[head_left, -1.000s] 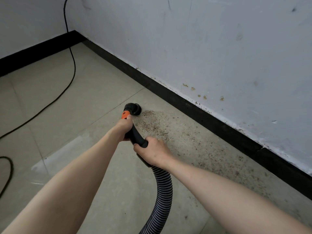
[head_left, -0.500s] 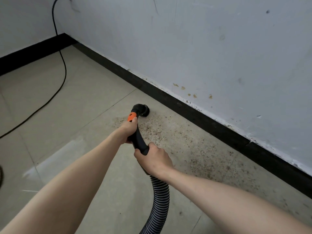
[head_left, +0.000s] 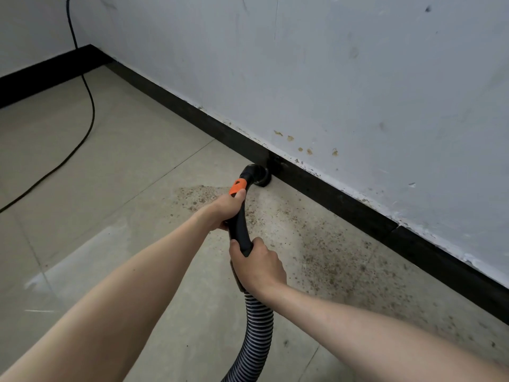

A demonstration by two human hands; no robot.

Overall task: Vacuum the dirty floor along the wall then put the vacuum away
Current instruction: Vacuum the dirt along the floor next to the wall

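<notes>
**Vacuum wand at the skirting, both hands on it**

The vacuum itself is out of view; only its working end shows. The ribbed hose (head_left: 256,326) rises from the bottom edge to a curved black wand (head_left: 240,224), which ends in a round nozzle (head_left: 259,175) sitting on the floor just beside the black skirting board (head_left: 344,199). I judge the hose soft and springy, likely to drag and pull back a little, while the wand looks like stiff, light plastic that steers easily. The smooth black part is the sensible place to hold it, not the ribs.

That is how it is held. The left hand (head_left: 224,209) wraps the wand just below the orange collar (head_left: 237,187), thumb up along it. The right hand (head_left: 257,267) wraps the lower end where the wand meets the hose. Each grip is closed round the wand.

The floor (head_left: 124,161) is pale glossy tile with thin joints, probably easy for the nozzle to slide on. A band of brown grit (head_left: 330,260) lies along the wall, from near the nozzle back towards the right edge, so much remains to do. The wall (head_left: 358,78) is scuffed, its paint chipped above the skirting. A black cable (head_left: 89,95) hangs down near the corner and trails across the floor, well apart from the hands.
</notes>
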